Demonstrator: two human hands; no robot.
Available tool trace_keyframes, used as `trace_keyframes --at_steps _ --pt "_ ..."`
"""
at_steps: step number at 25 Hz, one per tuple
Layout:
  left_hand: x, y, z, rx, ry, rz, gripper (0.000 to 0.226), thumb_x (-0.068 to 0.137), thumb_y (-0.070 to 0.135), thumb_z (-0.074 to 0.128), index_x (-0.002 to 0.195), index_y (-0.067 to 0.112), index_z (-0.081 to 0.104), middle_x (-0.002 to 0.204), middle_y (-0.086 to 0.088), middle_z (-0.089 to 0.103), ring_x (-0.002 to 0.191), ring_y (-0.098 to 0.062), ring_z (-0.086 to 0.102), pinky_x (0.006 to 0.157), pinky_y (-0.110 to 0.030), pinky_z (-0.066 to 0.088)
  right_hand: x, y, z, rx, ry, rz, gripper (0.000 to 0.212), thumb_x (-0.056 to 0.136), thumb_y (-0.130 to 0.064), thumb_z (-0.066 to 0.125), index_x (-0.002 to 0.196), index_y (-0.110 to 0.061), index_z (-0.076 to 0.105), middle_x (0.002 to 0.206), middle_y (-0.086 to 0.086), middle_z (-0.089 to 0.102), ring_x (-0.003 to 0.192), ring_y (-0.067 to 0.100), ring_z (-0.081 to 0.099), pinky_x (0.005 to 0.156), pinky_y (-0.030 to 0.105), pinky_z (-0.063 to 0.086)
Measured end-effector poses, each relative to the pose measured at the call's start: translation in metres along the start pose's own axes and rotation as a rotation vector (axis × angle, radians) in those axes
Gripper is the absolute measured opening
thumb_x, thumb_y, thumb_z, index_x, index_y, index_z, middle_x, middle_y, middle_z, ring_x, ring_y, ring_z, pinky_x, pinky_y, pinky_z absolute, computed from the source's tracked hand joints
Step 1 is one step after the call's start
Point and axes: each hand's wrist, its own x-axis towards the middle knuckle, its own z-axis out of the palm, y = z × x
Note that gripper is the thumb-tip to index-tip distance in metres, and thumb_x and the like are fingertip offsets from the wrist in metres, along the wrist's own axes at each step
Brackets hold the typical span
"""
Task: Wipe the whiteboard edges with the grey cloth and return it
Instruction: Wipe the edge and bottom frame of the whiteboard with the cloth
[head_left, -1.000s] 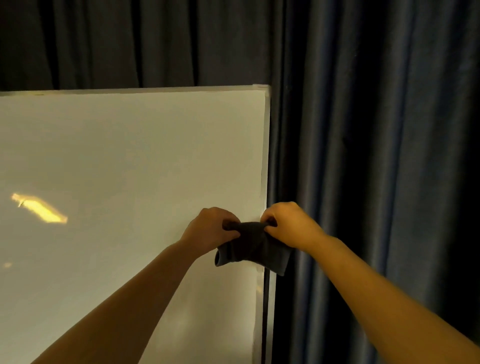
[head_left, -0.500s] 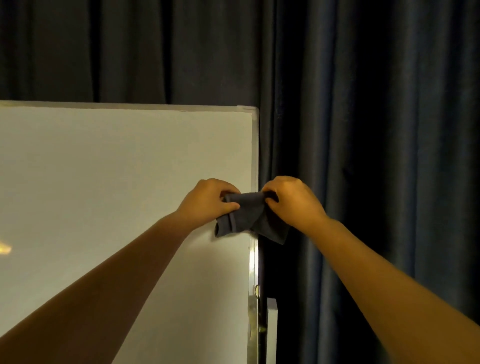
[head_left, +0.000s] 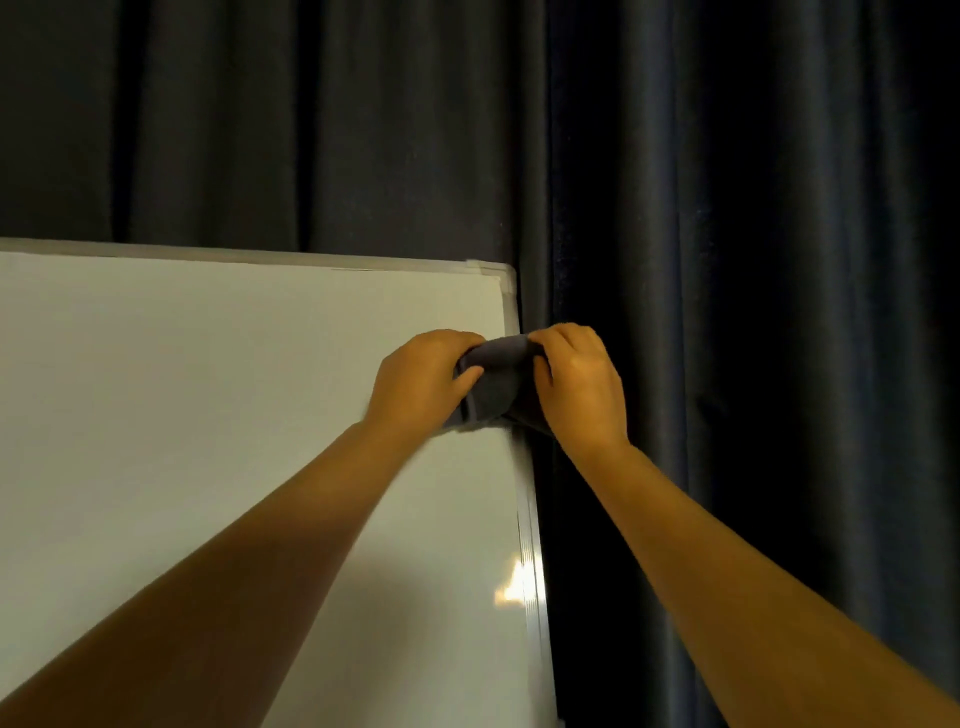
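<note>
The grey cloth (head_left: 496, 382) is stretched between both hands, draped over the right edge of the whiteboard (head_left: 208, 389) just below its top corner. The left hand (head_left: 423, 382) pinches one end against the board face; the right hand (head_left: 582, 382) grips the other end beyond the frame, before the dark curtain (head_left: 753, 260).

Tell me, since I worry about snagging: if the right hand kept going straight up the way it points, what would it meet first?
Probably the dark curtain. The right hand holds the grey cloth beside the whiteboard edge; depth is unclear.
</note>
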Motion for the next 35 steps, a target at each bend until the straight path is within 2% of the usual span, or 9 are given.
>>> trace_keyframes --at_steps 4,8,13,17,20,22,26,28,35 --pt "-0.004 -0.024 0.018 -0.052 -0.123 -0.039 0.042 0.093 0.026 0.051 0.132 0.013 0.050 0.136 -0.011 0.054 0.125 -0.026 0.047 0.105 -0.031 0.031 -0.026 -0.004 0.041 0.028 -0.027 0.140 0.039 0.094 -0.019 0.041 0.130 -0.004 0.043 0.138 0.016 0.047 0.129 0.025 0.040 0.111 0.036 0.030" --pt "-0.013 -0.040 0.031 -0.152 -0.062 0.003 0.046 0.093 0.026 0.050 0.137 0.014 0.044 0.144 -0.008 0.046 0.133 -0.024 0.041 0.110 -0.027 0.026 -0.038 -0.007 0.065 0.022 -0.138 0.218 0.068 0.088 -0.053 0.024 0.144 -0.019 0.008 0.156 0.004 0.011 0.144 0.017 0.002 0.117 0.037 0.003" --pt "-0.026 -0.073 0.036 0.328 0.052 0.059 0.063 0.088 0.060 0.014 0.143 0.036 -0.006 0.160 -0.002 0.000 0.147 -0.024 -0.003 0.116 -0.049 -0.001 -0.029 -0.003 0.068 0.129 -0.224 0.217 0.064 0.092 -0.045 0.037 0.131 -0.049 -0.014 0.157 0.003 -0.010 0.143 0.024 -0.010 0.115 0.049 0.003" --pt "-0.037 -0.094 0.030 0.442 0.037 -0.092 0.079 0.070 0.081 -0.005 0.138 0.043 -0.024 0.159 -0.001 -0.014 0.145 -0.027 -0.013 0.112 -0.061 -0.002 -0.020 -0.004 0.068 0.106 -0.237 0.181 0.057 0.095 -0.024 0.038 0.136 -0.048 0.007 0.157 0.002 -0.010 0.142 0.029 -0.010 0.115 0.059 0.003" --pt "-0.046 -0.101 0.028 0.465 -0.013 -0.137 0.087 0.060 0.086 -0.013 0.135 0.044 -0.028 0.158 0.000 -0.018 0.145 -0.027 -0.017 0.112 -0.061 -0.005 -0.022 -0.008 0.071 0.068 -0.228 0.235 0.051 0.090 -0.054 0.033 0.138 -0.043 0.020 0.157 0.003 -0.008 0.142 0.029 -0.011 0.114 0.059 0.001" --pt "-0.053 -0.105 0.025 0.472 -0.034 -0.140 0.092 0.055 0.088 -0.016 0.135 0.044 -0.029 0.157 0.000 -0.020 0.144 -0.026 -0.019 0.112 -0.060 -0.007 -0.024 -0.012 0.075 0.013 -0.222 0.237 0.070 0.076 -0.073 0.027 0.139 -0.044 0.015 0.157 0.004 -0.009 0.142 0.030 -0.011 0.112 0.058 0.003" --pt "-0.070 -0.110 0.021 0.477 -0.067 -0.110 0.093 0.054 0.090 -0.012 0.133 0.044 -0.033 0.154 0.002 -0.027 0.143 -0.025 -0.022 0.113 -0.059 -0.007 -0.025 -0.015 0.081 -0.063 -0.194 0.216 0.073 0.079 -0.065 0.043 0.132 -0.054 -0.008 0.156 0.004 -0.015 0.141 0.036 -0.009 0.110 0.062 0.012" --pt "-0.078 -0.113 0.021 0.483 -0.078 -0.103 0.093 0.055 0.090 -0.010 0.132 0.044 -0.034 0.152 0.002 -0.029 0.143 -0.024 -0.023 0.113 -0.058 -0.007 -0.031 -0.016 0.081 -0.052 -0.192 0.225 0.071 0.080 -0.062 0.044 0.134 -0.052 0.001 0.157 0.003 -0.012 0.142 0.035 -0.008 0.110 0.061 0.014" --pt "-0.108 -0.118 0.022 0.473 -0.056 -0.047 0.095 0.066 0.086 0.005 0.147 0.036 -0.002 0.159 -0.005 -0.001 0.144 -0.025 -0.009 0.115 -0.054 0.002 -0.117 -0.029 0.062 0.163 -0.161 0.328 0.067 0.074 -0.066 0.041 0.136 -0.048 0.021 0.157 -0.003 0.003 0.140 0.026 0.017 0.107 0.046 0.031"
